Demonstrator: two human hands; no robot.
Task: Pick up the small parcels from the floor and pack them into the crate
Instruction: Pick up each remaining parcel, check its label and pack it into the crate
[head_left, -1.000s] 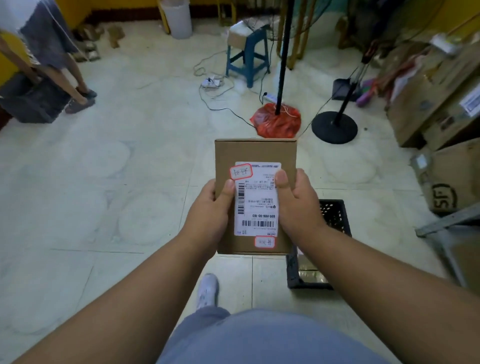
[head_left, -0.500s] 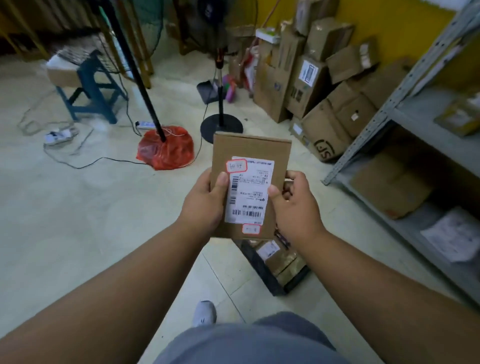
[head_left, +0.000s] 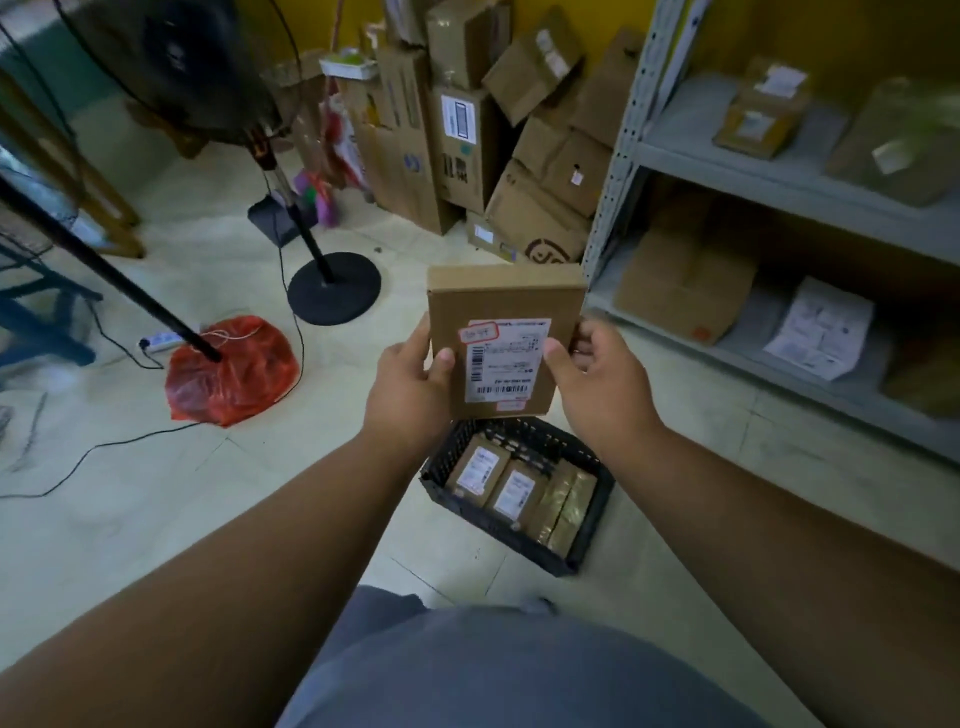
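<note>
Both hands, left hand (head_left: 410, 384) and right hand (head_left: 597, 376), are closed on a flat cardboard parcel (head_left: 506, 338), which is now held directly above the black crate (head_left: 592, 525); a moment earlier the crate lay off to one side. Lowering it in seems next. Parcels already lie inside. Pale floor tiles (head_left: 130, 493), stacked boxes (head_left: 467, 130) and a grey shelf (head_left: 779, 171) are seen around.

Two bare forearms, no sleeves down to the wrists. Left hand (head_left: 410, 387) and right hand (head_left: 602, 384) without gloves or watch; what may be a thin ring on one finger (head_left: 575, 352) of the right hand, too small to tell for sure. Grey-blue cloth (head_left: 519, 670) over the lower body, smooth and plain, without print or markings.
</note>
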